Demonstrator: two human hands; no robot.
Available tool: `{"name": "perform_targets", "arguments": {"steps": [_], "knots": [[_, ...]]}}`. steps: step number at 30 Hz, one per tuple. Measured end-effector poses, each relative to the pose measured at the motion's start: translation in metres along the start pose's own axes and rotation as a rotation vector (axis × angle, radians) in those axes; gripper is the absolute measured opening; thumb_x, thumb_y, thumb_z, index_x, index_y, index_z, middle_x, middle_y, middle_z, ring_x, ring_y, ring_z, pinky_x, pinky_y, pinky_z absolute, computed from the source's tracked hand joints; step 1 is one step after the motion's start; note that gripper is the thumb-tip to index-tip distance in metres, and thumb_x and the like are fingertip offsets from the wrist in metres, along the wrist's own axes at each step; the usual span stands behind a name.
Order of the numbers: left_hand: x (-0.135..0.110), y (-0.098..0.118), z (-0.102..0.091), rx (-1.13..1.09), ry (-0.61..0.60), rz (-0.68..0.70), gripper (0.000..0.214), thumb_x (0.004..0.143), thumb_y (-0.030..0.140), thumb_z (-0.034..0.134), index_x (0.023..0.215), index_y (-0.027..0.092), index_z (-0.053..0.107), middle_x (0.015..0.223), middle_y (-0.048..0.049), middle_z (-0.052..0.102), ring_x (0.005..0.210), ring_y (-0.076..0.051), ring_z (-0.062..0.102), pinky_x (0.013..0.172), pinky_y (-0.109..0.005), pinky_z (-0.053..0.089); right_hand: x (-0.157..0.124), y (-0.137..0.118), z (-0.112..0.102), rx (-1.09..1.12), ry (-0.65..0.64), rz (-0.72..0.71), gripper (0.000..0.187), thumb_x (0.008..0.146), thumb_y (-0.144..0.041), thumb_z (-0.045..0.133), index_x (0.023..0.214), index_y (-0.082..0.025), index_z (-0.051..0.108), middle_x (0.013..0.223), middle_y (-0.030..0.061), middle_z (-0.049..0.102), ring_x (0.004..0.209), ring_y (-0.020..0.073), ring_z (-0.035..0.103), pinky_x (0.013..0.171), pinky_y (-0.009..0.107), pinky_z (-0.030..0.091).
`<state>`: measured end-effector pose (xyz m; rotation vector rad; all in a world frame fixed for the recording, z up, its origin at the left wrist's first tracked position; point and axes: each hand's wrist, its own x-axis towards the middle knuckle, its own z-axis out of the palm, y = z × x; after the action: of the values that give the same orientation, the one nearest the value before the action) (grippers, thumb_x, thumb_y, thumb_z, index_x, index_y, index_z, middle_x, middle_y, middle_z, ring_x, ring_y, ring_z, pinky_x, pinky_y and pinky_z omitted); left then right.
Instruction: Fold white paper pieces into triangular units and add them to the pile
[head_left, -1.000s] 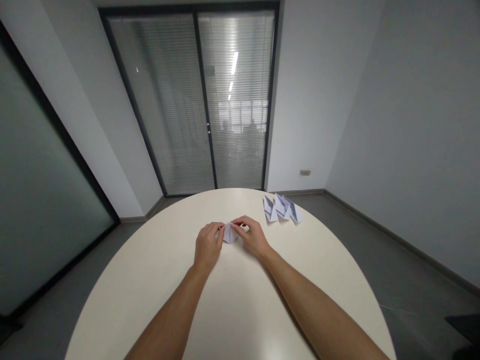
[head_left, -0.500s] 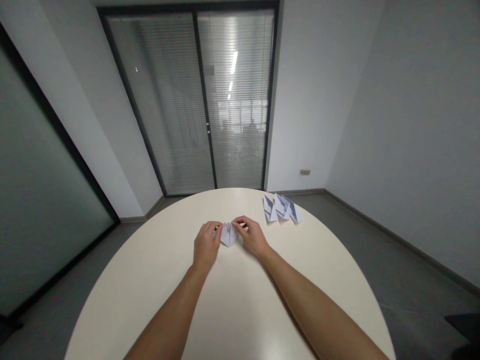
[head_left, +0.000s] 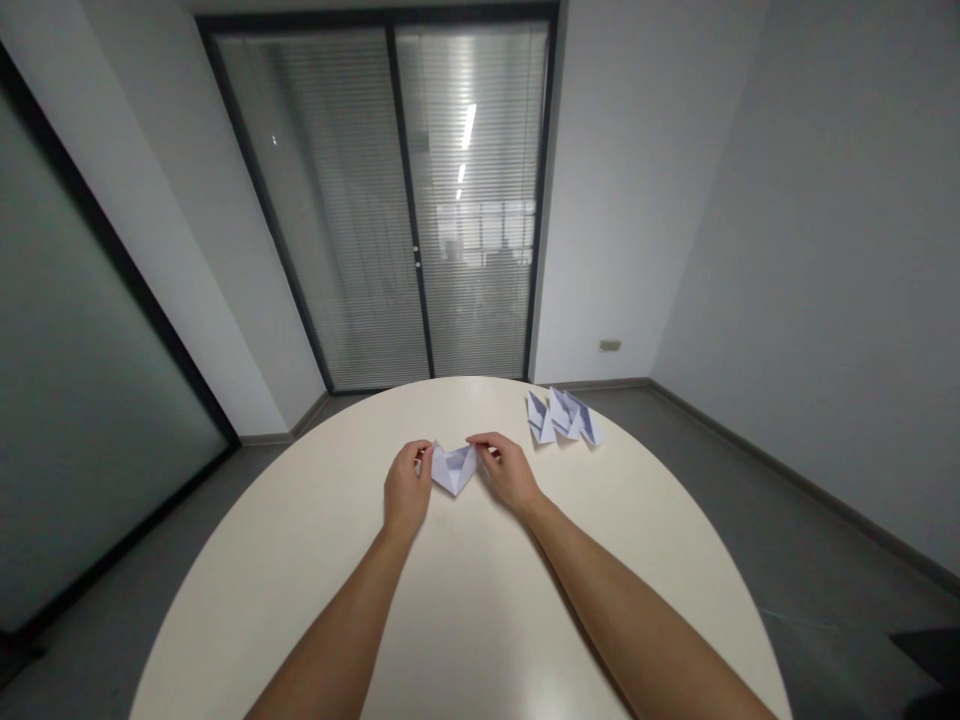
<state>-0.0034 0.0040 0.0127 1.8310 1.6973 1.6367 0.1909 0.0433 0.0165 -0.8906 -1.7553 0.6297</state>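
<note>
A small folded white paper piece (head_left: pixel 454 474), V-shaped at its lower edge and spread at the top, is held between my two hands over the table. My left hand (head_left: pixel 407 486) pinches its left corner between thumb and fingers. At the opposite corner, my right hand (head_left: pixel 508 472) grips the paper with thumb and fingertips. Both hands are closed, and the corners under the fingertips are partly hidden.
Several folded white paper pieces (head_left: pixel 564 416) lie in an overlapping group near the far right edge of the round cream table (head_left: pixel 450 610). Beyond the table stand a glazed door with blinds (head_left: pixel 480 300) and pale walls.
My hands have moved slightly apart, the left one to the left. The paper between them has opened wider, showing a hollow at its top. The group of folded papers has stayed put.
</note>
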Motion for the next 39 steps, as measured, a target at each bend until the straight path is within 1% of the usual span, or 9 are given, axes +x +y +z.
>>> {"name": "perform_targets", "arguments": {"steps": [5, 11, 17, 25, 29, 32, 34, 36, 39], "knots": [[0.002, -0.004, 0.000, -0.081, 0.051, -0.069, 0.024, 0.098, 0.039, 0.049, 0.101, 0.020, 0.064, 0.098, -0.0080, 0.072, 0.089, -0.021, 0.068, 0.080, -0.033, 0.054, 0.001, 0.012, 0.001, -0.078, 0.037, -0.003, 0.028, 0.090, -0.014, 0.050, 0.100, -0.021, 0.075, 0.104, 0.0062, 0.074, 0.098, 0.0193, 0.067, 0.087, 0.033, 0.052], [0.004, -0.013, -0.002, -0.099, 0.134, -0.147, 0.026, 0.097, 0.041, 0.049, 0.104, 0.019, 0.061, 0.097, -0.0083, 0.071, 0.088, -0.021, 0.068, 0.079, -0.033, 0.054, 0.001, 0.018, -0.001, -0.149, 0.068, 0.041, 0.034, 0.088, -0.009, 0.049, 0.106, -0.019, 0.075, 0.109, 0.0079, 0.073, 0.101, 0.0196, 0.067, 0.093, 0.034, 0.052], [0.006, -0.021, 0.000, -0.101, 0.199, -0.181, 0.022, 0.096, 0.037, 0.048, 0.103, 0.020, 0.059, 0.094, -0.0073, 0.071, 0.088, -0.021, 0.069, 0.080, -0.035, 0.055, 0.000, 0.019, -0.002, -0.216, 0.075, 0.123, 0.038, 0.088, -0.009, 0.048, 0.115, -0.018, 0.073, 0.110, 0.0093, 0.072, 0.100, 0.0206, 0.066, 0.095, 0.035, 0.050], [0.009, -0.025, 0.002, -0.172, 0.260, -0.243, 0.015, 0.093, 0.033, 0.050, 0.100, 0.020, 0.057, 0.089, -0.0058, 0.069, 0.082, -0.019, 0.069, 0.076, -0.031, 0.056, -0.001, 0.023, -0.003, -0.296, 0.052, 0.149, 0.039, 0.086, -0.008, 0.049, 0.110, -0.021, 0.077, 0.107, 0.0081, 0.073, 0.099, 0.0211, 0.067, 0.095, 0.034, 0.049], [0.007, -0.022, -0.001, -0.180, 0.216, -0.228, 0.031, 0.092, 0.030, 0.051, 0.120, 0.019, 0.057, 0.085, -0.0031, 0.068, 0.078, -0.016, 0.068, 0.071, -0.027, 0.054, -0.001, 0.021, -0.004, -0.357, 0.035, 0.165, 0.037, 0.085, -0.008, 0.050, 0.104, -0.021, 0.079, 0.107, 0.0086, 0.074, 0.100, 0.0229, 0.067, 0.094, 0.035, 0.049], [0.005, -0.020, -0.003, -0.112, 0.189, -0.224, 0.044, 0.089, 0.025, 0.052, 0.133, 0.020, 0.055, 0.080, -0.0012, 0.067, 0.071, -0.016, 0.066, 0.065, -0.025, 0.052, -0.001, 0.020, -0.005, -0.405, 0.038, 0.183, 0.034, 0.086, -0.010, 0.051, 0.101, -0.021, 0.079, 0.104, 0.0089, 0.074, 0.096, 0.0232, 0.067, 0.090, 0.034, 0.049], [0.005, -0.020, -0.004, -0.054, 0.178, -0.233, 0.041, 0.086, 0.022, 0.051, 0.125, 0.021, 0.063, 0.080, -0.0020, 0.068, 0.070, -0.017, 0.066, 0.065, -0.026, 0.051, -0.001, 0.020, -0.004, -0.426, 0.043, 0.195, 0.032, 0.087, -0.012, 0.052, 0.100, -0.022, 0.079, 0.102, 0.0085, 0.075, 0.093, 0.0226, 0.067, 0.087, 0.033, 0.049], [0.005, -0.020, -0.004, 0.005, 0.144, -0.237, 0.033, 0.084, 0.020, 0.049, 0.110, 0.021, 0.070, 0.081, -0.0033, 0.069, 0.071, -0.019, 0.066, 0.067, -0.029, 0.052, -0.001, 0.022, -0.004, -0.446, 0.035, 0.197, 0.031, 0.088, -0.013, 0.052, 0.100, -0.022, 0.079, 0.101, 0.0082, 0.075, 0.092, 0.0222, 0.067, 0.085, 0.032, 0.048], [0.003, -0.020, -0.005, 0.162, 0.116, -0.176, 0.021, 0.083, 0.023, 0.052, 0.093, 0.021, 0.071, 0.088, -0.0067, 0.070, 0.081, -0.023, 0.067, 0.077, -0.036, 0.055, -0.001, 0.023, -0.004, -0.480, 0.022, 0.187, 0.031, 0.088, -0.013, 0.052, 0.100, -0.022, 0.079, 0.101, 0.0082, 0.075, 0.093, 0.0225, 0.068, 0.086, 0.033, 0.048]]}}
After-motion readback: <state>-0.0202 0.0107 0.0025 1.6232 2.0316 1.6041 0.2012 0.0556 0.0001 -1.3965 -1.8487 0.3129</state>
